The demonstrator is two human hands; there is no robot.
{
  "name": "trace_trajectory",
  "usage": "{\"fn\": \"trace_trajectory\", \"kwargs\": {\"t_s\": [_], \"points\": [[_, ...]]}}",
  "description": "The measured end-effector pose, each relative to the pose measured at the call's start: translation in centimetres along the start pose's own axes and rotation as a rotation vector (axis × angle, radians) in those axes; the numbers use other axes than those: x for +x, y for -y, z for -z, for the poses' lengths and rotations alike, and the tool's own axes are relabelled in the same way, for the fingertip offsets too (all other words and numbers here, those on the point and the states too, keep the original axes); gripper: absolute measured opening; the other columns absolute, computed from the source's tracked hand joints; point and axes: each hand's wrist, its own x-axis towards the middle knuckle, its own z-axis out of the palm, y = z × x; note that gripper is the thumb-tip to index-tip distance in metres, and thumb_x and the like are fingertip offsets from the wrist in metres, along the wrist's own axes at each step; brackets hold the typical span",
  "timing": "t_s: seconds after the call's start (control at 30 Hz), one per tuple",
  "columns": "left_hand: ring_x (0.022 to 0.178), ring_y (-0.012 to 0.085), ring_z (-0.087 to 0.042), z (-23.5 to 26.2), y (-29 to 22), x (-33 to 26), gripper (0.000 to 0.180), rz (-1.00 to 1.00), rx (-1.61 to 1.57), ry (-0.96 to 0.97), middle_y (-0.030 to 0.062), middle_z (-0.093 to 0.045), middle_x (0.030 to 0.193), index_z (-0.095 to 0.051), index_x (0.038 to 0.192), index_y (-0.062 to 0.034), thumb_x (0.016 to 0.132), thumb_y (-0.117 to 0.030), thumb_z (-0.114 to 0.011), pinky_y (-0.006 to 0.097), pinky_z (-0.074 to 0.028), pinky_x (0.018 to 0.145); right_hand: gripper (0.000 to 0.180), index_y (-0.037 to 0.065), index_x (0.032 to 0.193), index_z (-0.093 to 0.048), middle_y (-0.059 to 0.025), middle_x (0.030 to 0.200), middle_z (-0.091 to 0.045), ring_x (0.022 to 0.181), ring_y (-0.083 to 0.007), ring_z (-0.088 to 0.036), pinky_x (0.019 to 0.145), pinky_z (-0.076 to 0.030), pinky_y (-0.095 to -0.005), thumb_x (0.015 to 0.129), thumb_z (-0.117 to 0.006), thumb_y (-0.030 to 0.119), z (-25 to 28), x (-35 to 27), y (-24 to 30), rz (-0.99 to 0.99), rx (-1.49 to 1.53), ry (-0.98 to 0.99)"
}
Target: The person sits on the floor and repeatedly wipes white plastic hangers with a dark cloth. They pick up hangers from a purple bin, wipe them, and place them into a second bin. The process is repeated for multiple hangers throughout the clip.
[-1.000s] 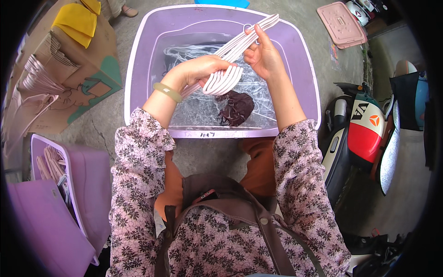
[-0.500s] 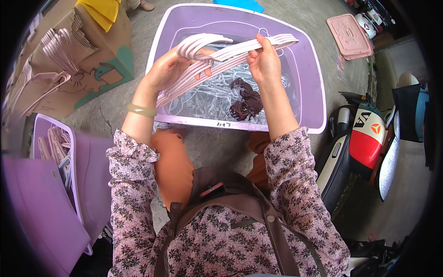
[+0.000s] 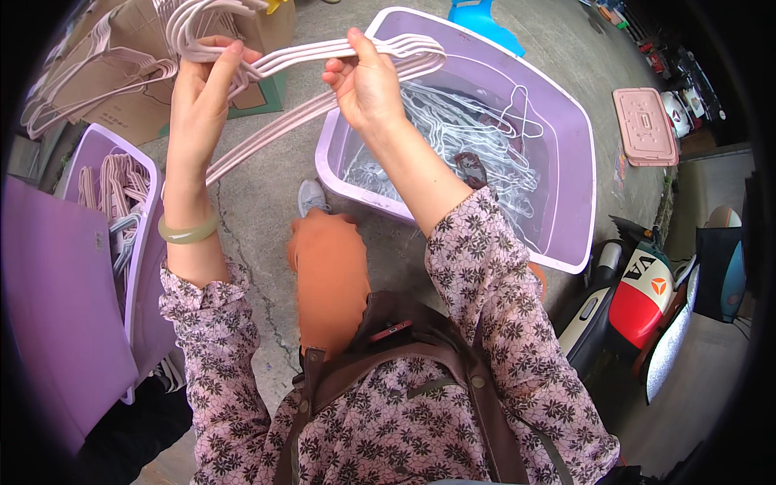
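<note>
A bundle of pale pink clothes hangers (image 3: 301, 53) is stretched between my two hands, up over the left rim of a large purple tub (image 3: 584, 186). My left hand (image 3: 202, 93) is closed round the bundle just below its hooks. My right hand (image 3: 368, 85) grips the upper arms of the same hangers, near their right end, with the thumb on top. In the tub, many white hangers (image 3: 440, 129) lie tangled in what looks like water. A dark red-brown crumpled thing (image 3: 470, 168) is among them, partly behind my right sleeve.
More pink hangers (image 3: 93, 81) hang on a cardboard box (image 3: 230, 103) at the upper left. Below it stands another purple bin (image 3: 149, 242) with hangers inside, beside a purple panel (image 3: 69, 299). A scooter (image 3: 638, 299) is at the right; a pink lid (image 3: 647, 125) lies farther back.
Both hands have carried the hanger bundle leftward, from over the tub toward the cardboard box. The view has turned left, so the tub appears farther right.
</note>
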Motion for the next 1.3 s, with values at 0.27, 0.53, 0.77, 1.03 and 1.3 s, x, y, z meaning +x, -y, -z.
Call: {"fn": "trace_trajectory", "kwargs": {"t_s": [0.27, 0.53, 0.77, 1.03, 1.3], "points": [[0.056, 0.0122, -0.054, 5.4, 5.3, -6.0, 0.026, -0.108, 0.562, -0.549, 0.0045, -0.061, 0.068, -0.052, 0.092, -0.0029, 0.098, -0.027, -0.043, 0.028, -0.039, 0.053, 0.018, 0.003, 0.087, -0.047, -0.0116, 0.074, -0.059, 0.055, -0.0154, -0.058, 0.046, -0.052, -0.0295, 0.092, -0.050, 0.020, -0.1, 3.8, -14.9, -0.607, 0.027, 0.073], [0.059, 0.0201, -0.056, 0.6, 11.8, -2.7, 0.014, -0.410, 1.278, -0.104, 0.0037, -0.059, 0.063, -0.052, 0.086, -0.0089, 0.077, -0.015, -0.060, 0.035, -0.035, 0.057, 0.027, -0.006, 0.110, -0.045, -0.0178, 0.106, -0.055, 0.100, -0.0262, -0.057, 0.090, -0.049, -0.0402, 0.097, -0.035, 0.016, 5.3, 0.2, -12.7, -0.883, 0.202, -0.147], [0.064, 0.0215, -0.056, -7.4, 14.4, -2.1, 0.015, -0.412, 1.138, 0.157, 0.0037, -0.060, 0.066, -0.050, 0.086, -0.0092, 0.076, -0.016, -0.058, 0.036, -0.036, 0.061, 0.032, -0.007, 0.106, -0.052, -0.0175, 0.099, -0.060, 0.090, -0.0264, -0.062, 0.083, -0.052, -0.0390, 0.097, -0.034, 0.017, 8.5, -2.1, -2.4, -0.584, -0.388, -0.027], [0.074, 0.0259, -0.061, -8.3, 16.8, -2.9, 0.019, -0.203, 1.278, 0.264, 0.0097, -0.063, 0.082, -0.051, 0.093, -0.0083, 0.081, -0.023, -0.055, 0.041, -0.041, 0.070, 0.031, -0.002, 0.096, -0.058, -0.0114, 0.078, -0.063, 0.065, -0.0186, -0.063, 0.056, -0.053, -0.0300, 0.094, -0.035, 0.020, 14.6, -4.8, 2.4, -0.492, -0.748, -0.127], [0.117, 0.0371, -0.049, -9.8, 17.0, -2.1, 0.079, 0.282, 0.990, 0.548, 0.0278, -0.050, 0.124, -0.029, 0.135, 0.0068, 0.079, -0.041, -0.055, 0.048, -0.028, 0.105, 0.029, 0.002, 0.101, -0.059, -0.0073, 0.084, -0.062, 0.072, -0.0159, -0.063, 0.060, -0.053, -0.0286, 0.094, -0.039, 0.022, 17.4, -6.3, 3.6, -0.510, -0.804, -0.050]]}}
